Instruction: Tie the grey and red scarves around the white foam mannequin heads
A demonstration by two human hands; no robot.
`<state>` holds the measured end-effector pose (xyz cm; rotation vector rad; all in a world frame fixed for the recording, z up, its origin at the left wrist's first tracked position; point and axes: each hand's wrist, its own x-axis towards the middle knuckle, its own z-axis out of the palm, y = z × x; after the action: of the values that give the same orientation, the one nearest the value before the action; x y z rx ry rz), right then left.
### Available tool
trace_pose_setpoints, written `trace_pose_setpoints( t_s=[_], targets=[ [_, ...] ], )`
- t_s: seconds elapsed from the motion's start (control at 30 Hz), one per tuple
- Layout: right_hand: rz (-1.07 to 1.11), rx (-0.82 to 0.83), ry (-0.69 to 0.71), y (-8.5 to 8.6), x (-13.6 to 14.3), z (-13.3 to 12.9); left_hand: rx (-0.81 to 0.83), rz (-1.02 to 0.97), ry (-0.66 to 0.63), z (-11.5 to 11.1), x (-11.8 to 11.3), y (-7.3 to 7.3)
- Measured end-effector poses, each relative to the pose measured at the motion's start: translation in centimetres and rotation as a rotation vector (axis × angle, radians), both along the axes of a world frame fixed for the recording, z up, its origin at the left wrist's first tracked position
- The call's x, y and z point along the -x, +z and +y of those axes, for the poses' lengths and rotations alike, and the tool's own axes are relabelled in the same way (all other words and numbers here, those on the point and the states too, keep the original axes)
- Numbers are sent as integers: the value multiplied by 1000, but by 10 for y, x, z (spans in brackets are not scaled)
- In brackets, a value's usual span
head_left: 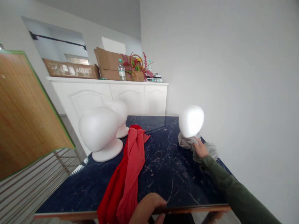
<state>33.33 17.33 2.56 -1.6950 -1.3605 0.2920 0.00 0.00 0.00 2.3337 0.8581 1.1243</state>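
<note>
The right hand (200, 148) reaches far over the table (168, 174) and its fingers are closed on the grey cloth (190, 142), which lies bunched at the base of a white foam head (191, 120). This foam head stands near the table's right edge, and the grey cloth touches it and spreads a little beyond the hand, towards the wall side. The sleeve (231, 186) on this arm is dark green.

The left hand (147, 209) rests at the near edge of the table, fingers curled over the rim — it holds only the edge, no object. Just beside it, on its left, the red cloth (127, 174) lies in a long strip from the near edge, where it hangs down, up to the middle of the table.

Left of the red cloth stand two more white foam heads (100, 130), one behind the other, well apart from the foam head with the grey cloth. Behind the table there is a white cabinet (116, 96) — on it stand cardboard boxes, a water bottle (121, 71) and a basket with flowers (137, 69).
</note>
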Motion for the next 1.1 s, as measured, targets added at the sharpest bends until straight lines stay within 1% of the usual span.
trace_pose_setpoints(
  t_s=[0.03, 0.1, 0.17, 0.23, 0.33, 0.4, 0.5, 0.53, 0.6, 0.67, 0.8, 0.83, 0.9, 0.97, 1.0, 1.03, 1.1],
  targets=[
    [23, 0, 25, 0, 4, -16, -26, -2, -4, 0, -6, 7],
    [70, -6, 79, -2, 15, -52, -28, 11, -7, 2, -17, 21],
    [152, -27, 133, -3, 27, -90, 23, 50, -25, 6, -29, 33],
    [263, -52, 166, -4, 39, -125, 74, 92, -55, 9, -39, 40],
    [410, -35, 158, -6, 55, -168, 94, 90, -49, 10, -48, 42],
    [450, 14, 210, -9, 65, -188, 114, 58, -13, 10, -51, 38],
    [450, 68, 347, -16, 79, -206, 226, 11, -9, 11, -58, 28],
    [436, 76, 366, -19, 82, -210, 274, -11, -18, 12, -62, 25],
    [385, 79, 357, -24, 88, -215, 354, -56, -31, 16, -72, 20],
    [290, 79, 347, -28, 91, -218, 414, -84, -28, 20, -84, 17],
    [79, 60, 344, -30, 97, -232, 505, -134, -101, 28, -108, 18],
    [49, 55, 335, -31, 100, -237, 527, -163, -113, 29, -113, 18],
    [46, 52, 315, -36, 107, -250, 598, -248, -90, 31, -120, 18],
    [152, 61, 297, -46, 114, -261, 731, -379, -56, 31, -123, 15],
    [257, 77, 279, -52, 116, -265, 813, -464, -50, 30, -124, 13],
    [390, 102, 247, -57, 117, -265, 899, -551, -53, 29, -124, 12],
    [675, 163, 146, -63, 115, -259, 1045, -678, -77, 26, -123, 9]
  ],
)
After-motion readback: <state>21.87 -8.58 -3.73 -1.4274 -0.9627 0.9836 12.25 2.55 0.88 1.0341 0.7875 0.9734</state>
